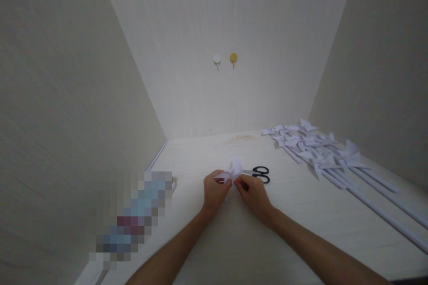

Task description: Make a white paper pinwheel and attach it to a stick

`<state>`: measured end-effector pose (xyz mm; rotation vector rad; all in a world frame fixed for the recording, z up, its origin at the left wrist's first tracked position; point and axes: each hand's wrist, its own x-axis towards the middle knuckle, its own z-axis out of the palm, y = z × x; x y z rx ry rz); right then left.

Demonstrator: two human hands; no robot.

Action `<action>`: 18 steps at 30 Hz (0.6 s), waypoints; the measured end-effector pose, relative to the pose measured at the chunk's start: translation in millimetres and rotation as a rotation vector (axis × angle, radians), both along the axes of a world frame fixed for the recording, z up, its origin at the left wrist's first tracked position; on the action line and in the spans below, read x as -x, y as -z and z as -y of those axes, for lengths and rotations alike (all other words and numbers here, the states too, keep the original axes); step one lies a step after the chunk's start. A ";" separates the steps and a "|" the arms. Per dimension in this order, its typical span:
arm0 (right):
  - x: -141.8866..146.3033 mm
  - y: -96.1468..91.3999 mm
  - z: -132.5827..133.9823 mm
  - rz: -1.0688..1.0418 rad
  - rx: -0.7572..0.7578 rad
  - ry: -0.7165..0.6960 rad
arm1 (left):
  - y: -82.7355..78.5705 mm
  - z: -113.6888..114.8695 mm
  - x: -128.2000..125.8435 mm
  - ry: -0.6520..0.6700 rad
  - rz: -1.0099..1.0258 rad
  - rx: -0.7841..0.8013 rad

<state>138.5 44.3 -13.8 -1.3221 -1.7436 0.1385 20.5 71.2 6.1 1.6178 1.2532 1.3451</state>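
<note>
A small piece of folded white paper is held between both hands in the middle of the pale table. My left hand pinches its left side with closed fingers. My right hand pinches its right side, fingers also closed. The paper sticks up a little above the fingertips. Black-handled scissors lie flat on the table just behind my right hand, not touched.
A pile of finished white paper pinwheels on long white sticks lies at the right, sticks running toward the near right edge. Two small hooks, one white and one yellow, hang on the back wall. A blurred patch sits left.
</note>
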 end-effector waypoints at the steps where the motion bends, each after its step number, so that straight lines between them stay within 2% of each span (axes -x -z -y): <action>1: -0.2 -1.4 0.0 -0.019 0.017 -0.017 | 0.1 0.0 0.0 -0.002 -0.003 -0.007; 5: -1.0 -5.1 -0.3 -0.063 0.073 -0.066 | -0.2 0.2 -0.3 -0.005 -0.024 -0.031; 12: -1.7 -1.9 0.1 0.098 -0.005 -0.050 | 2.5 0.4 -0.1 0.015 -0.050 -0.042; 18: -1.2 -4.7 -2.0 -0.258 0.244 -0.129 | 4.2 -0.2 0.3 0.007 -0.050 -0.054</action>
